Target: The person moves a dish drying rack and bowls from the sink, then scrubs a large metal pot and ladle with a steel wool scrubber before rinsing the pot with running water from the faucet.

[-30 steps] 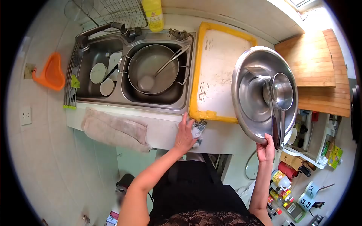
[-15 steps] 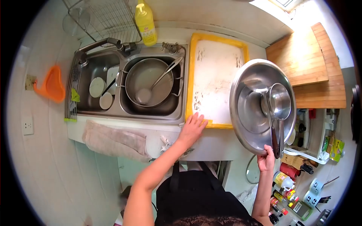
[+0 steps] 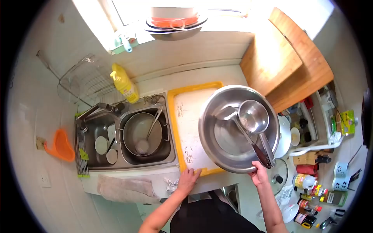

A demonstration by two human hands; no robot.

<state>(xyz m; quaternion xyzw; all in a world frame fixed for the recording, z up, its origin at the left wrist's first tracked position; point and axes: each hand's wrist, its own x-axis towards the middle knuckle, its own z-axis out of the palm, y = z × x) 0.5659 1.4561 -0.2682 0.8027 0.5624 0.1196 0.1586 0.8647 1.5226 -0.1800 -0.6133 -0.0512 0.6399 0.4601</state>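
In my right hand (image 3: 259, 174) is the rim of a large steel basin (image 3: 229, 136), gripped at its near right edge. Inside the basin lie a steel ladle (image 3: 253, 116) and a spatula (image 3: 226, 113), their handles over the rim beside my fingers. My left hand (image 3: 189, 179) rests on the near left corner of the yellow-edged white board (image 3: 194, 116), fingers apart and nothing in them. Crumpled plastic (image 3: 171, 185) lies just left of that hand. The basin covers the right part of the board.
At the left, the double sink (image 3: 116, 165) holds a pot (image 3: 132, 130) with a ladle, and small bowls (image 3: 101, 144). A yellow bottle (image 3: 126, 85) stands behind it. Cutting boards (image 3: 272, 58) lean at the back right. A towel (image 3: 126, 188) hangs over the front edge. Bottles (image 3: 305, 181) stand right.
My left hand has gone from the crumpled plastic to the board's corner. The view has tilted up, showing the window ledge. The basin is still in my right hand, now over more of the board.
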